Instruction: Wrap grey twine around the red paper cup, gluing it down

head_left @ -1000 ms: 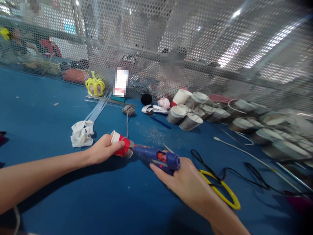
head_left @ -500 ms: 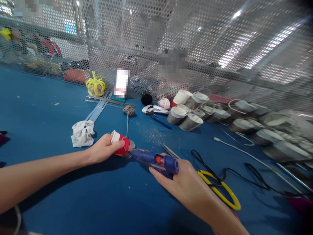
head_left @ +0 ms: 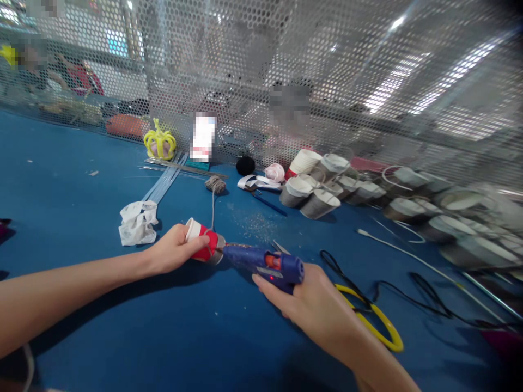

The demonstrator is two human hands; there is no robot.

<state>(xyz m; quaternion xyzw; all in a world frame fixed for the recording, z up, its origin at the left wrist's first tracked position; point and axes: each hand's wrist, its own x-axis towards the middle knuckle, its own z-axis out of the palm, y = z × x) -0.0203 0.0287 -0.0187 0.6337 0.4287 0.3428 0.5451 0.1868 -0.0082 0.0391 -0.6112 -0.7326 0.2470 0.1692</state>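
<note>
My left hand is wrapped round a red and white paper cup, which lies tilted on its side with its open rim toward the left. Grey yarn is wound about the cup's base end, and a strand runs back to a small grey yarn ball. My right hand grips a blue hot glue gun with a small red light on its side. The gun's nozzle points left, at the yarn-covered end of the cup; whether it touches, I cannot tell.
Several grey-wrapped cups stand at the back right. Clear glue sticks lie beside crumpled white paper. A yellow crown-shaped piece sits near the mesh panel. Scissors, yellow-handled, and a black cable lie at right.
My right hand and the glue gun have shifted slightly to the right, uncovering more of the cup's yarn-wound end. My left hand keeps its hold on the cup.
</note>
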